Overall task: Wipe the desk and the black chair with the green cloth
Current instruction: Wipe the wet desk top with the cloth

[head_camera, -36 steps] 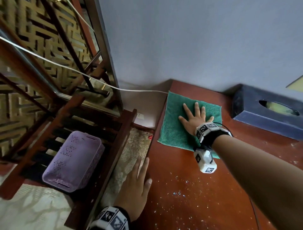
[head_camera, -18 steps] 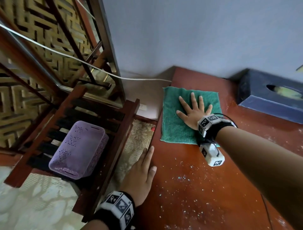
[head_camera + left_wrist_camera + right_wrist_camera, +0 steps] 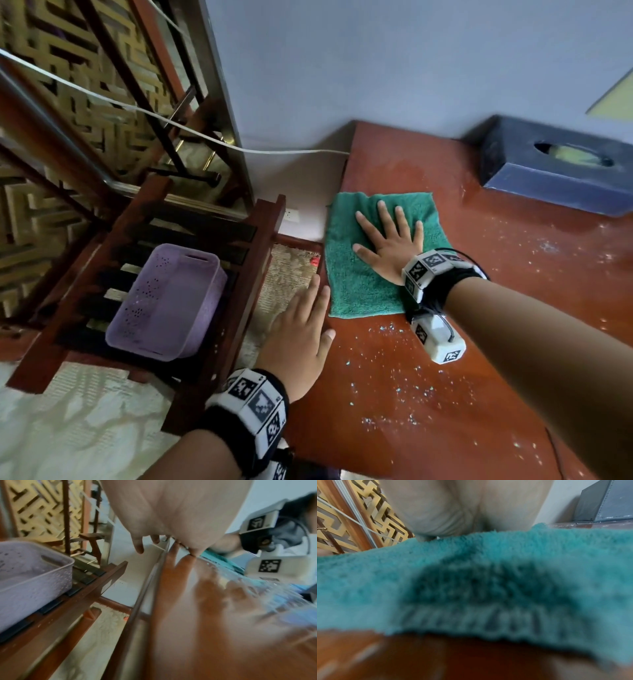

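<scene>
Speckled red-brown desk (image 3: 462,394), grey wall (image 3: 376,61), patterned carpet (image 3: 68,428)

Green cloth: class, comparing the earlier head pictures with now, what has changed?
The right hand, fingers flat on the green cloth, has dragged it along the desk toward the person. The left hand stays flat at the desk's left edge; the dark box has not moved.
</scene>
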`<move>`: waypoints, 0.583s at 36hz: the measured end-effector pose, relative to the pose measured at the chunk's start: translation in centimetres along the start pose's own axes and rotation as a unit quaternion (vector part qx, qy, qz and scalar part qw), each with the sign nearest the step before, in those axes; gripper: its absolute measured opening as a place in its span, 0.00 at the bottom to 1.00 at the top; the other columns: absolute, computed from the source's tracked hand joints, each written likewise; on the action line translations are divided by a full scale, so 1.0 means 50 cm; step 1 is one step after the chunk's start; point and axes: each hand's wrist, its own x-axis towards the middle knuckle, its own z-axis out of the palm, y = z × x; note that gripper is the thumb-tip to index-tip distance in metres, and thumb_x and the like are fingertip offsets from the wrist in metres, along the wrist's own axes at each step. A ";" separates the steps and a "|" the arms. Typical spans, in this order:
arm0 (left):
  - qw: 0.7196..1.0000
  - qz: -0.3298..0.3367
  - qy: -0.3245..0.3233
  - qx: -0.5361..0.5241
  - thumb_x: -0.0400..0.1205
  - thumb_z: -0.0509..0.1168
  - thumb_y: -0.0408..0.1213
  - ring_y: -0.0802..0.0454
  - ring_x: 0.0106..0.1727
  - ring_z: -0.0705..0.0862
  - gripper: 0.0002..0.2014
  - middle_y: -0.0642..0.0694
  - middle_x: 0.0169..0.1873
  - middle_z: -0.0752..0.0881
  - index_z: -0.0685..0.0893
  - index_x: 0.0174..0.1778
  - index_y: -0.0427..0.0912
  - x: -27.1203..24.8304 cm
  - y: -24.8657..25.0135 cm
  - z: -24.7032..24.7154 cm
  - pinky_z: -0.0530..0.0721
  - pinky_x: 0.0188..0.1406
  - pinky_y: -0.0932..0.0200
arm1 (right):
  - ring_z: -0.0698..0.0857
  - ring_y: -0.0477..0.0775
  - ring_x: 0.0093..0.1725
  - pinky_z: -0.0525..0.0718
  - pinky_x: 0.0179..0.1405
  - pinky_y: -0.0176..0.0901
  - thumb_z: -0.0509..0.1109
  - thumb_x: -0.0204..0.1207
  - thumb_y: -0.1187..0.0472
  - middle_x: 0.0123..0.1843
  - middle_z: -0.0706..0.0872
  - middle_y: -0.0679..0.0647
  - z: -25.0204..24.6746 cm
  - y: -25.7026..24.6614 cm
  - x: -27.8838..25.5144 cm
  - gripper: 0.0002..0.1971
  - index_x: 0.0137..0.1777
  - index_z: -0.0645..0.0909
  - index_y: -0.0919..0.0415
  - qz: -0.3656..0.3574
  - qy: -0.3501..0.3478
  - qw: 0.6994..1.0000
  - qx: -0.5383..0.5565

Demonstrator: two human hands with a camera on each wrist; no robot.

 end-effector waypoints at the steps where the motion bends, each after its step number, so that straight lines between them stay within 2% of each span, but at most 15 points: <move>1: 1.000 0.018 -0.004 0.018 0.87 0.38 0.54 0.55 0.82 0.33 0.31 0.54 0.79 0.26 0.33 0.82 0.50 -0.009 0.005 -0.002 0.43 0.83 0.53 | 0.29 0.57 0.82 0.31 0.78 0.68 0.44 0.80 0.32 0.83 0.27 0.45 0.004 -0.004 -0.010 0.32 0.80 0.34 0.32 -0.001 0.000 1.000 0.000; 4: 0.997 0.054 -0.028 0.052 0.79 0.28 0.57 0.54 0.79 0.26 0.35 0.54 0.77 0.25 0.34 0.83 0.48 -0.032 0.017 -0.003 0.34 0.75 0.59 | 0.29 0.57 0.82 0.31 0.78 0.68 0.44 0.81 0.32 0.83 0.27 0.45 0.018 -0.017 -0.041 0.32 0.80 0.34 0.32 -0.002 -0.003 1.000 0.001; 7: 0.994 0.062 -0.038 0.079 0.80 0.26 0.56 0.52 0.77 0.25 0.34 0.54 0.77 0.25 0.33 0.82 0.48 -0.041 0.014 -0.004 0.37 0.78 0.57 | 0.29 0.57 0.82 0.31 0.77 0.68 0.43 0.81 0.33 0.83 0.27 0.45 0.034 -0.031 -0.076 0.32 0.80 0.34 0.33 -0.004 0.001 1.000 -0.001; 10: 0.993 0.073 -0.047 0.086 0.85 0.32 0.54 0.53 0.80 0.26 0.31 0.52 0.79 0.26 0.33 0.82 0.47 -0.039 -0.001 -0.001 0.36 0.79 0.57 | 0.29 0.56 0.82 0.30 0.78 0.67 0.44 0.81 0.33 0.83 0.28 0.45 0.050 -0.042 -0.107 0.32 0.80 0.34 0.33 -0.005 0.013 1.000 -0.002; 13: 0.991 0.088 -0.036 0.095 0.80 0.26 0.56 0.54 0.80 0.28 0.34 0.52 0.80 0.28 0.34 0.83 0.47 -0.039 -0.008 0.002 0.34 0.77 0.57 | 0.29 0.56 0.82 0.30 0.78 0.66 0.44 0.81 0.33 0.83 0.28 0.45 0.064 -0.052 -0.133 0.31 0.80 0.34 0.33 -0.004 0.018 1.000 -0.001; 18: 0.992 0.097 -0.027 0.081 0.89 0.41 0.48 0.53 0.83 0.34 0.29 0.48 0.83 0.38 0.40 0.84 0.44 -0.045 -0.008 -0.012 0.42 0.83 0.53 | 0.28 0.55 0.82 0.30 0.78 0.66 0.43 0.82 0.35 0.83 0.28 0.45 0.088 -0.066 -0.182 0.31 0.80 0.34 0.33 -0.003 0.019 1.000 -0.002; 21: 0.992 0.124 0.003 0.026 0.89 0.47 0.42 0.54 0.84 0.43 0.26 0.50 0.84 0.49 0.51 0.84 0.44 -0.053 -0.014 -0.025 0.46 0.82 0.57 | 0.28 0.55 0.81 0.30 0.78 0.65 0.43 0.83 0.37 0.83 0.27 0.45 0.098 -0.076 -0.209 0.30 0.81 0.33 0.34 -0.001 0.016 1.000 0.001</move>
